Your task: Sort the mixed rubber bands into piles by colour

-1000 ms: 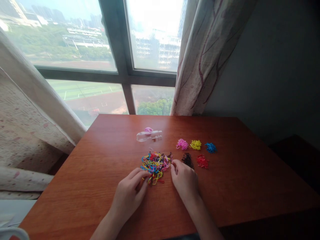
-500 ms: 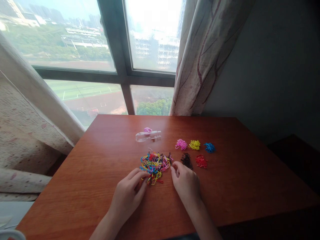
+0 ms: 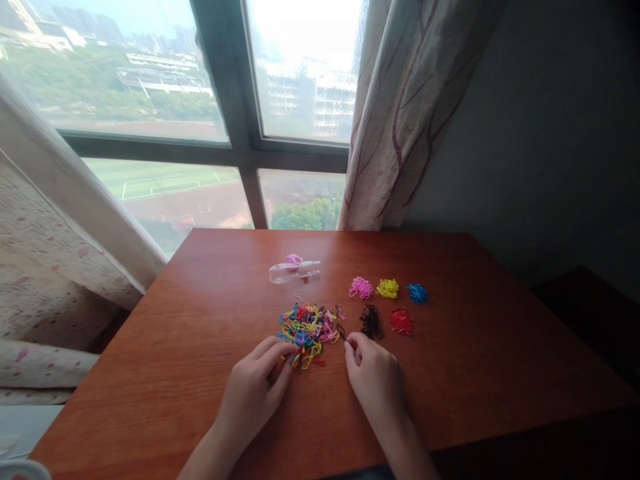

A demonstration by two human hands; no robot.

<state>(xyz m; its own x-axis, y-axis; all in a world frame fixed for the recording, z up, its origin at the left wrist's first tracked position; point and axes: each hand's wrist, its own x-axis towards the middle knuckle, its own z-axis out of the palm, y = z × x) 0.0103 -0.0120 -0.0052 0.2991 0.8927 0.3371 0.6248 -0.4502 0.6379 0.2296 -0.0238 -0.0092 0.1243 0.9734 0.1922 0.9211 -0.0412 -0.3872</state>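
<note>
A mixed pile of what look like small coloured rubber bands (image 3: pixel 307 327) lies on the wooden table. My left hand (image 3: pixel 257 377) is at its near left edge, thumb and fingertips pinched together against the bands; whatever is between them is hidden. Just right of the pile, my right hand (image 3: pixel 375 370) pinches one black rubber band (image 3: pixel 341 331), whose loop sticks out past the fingertips. Beyond that hand are single-colour heaps: black bands (image 3: pixel 371 322), red bands (image 3: pixel 401 321), pink bands (image 3: pixel 361 288), yellow bands (image 3: pixel 388 288) and blue bands (image 3: pixel 417 293).
A clear plastic bottle-like container (image 3: pixel 287 273) lies behind the pile, with a pink piece (image 3: pixel 293 260) by it. One pale loose band (image 3: pixel 299 297) sits between container and pile. The brown table (image 3: pixel 200 313) reaches the window; curtains (image 3: pixel 395 120) hang on both sides.
My right hand has drawn slightly back from the pile toward me, and the black band now shows clearly in its fingertips. My left hand has stayed nearly in place.
</note>
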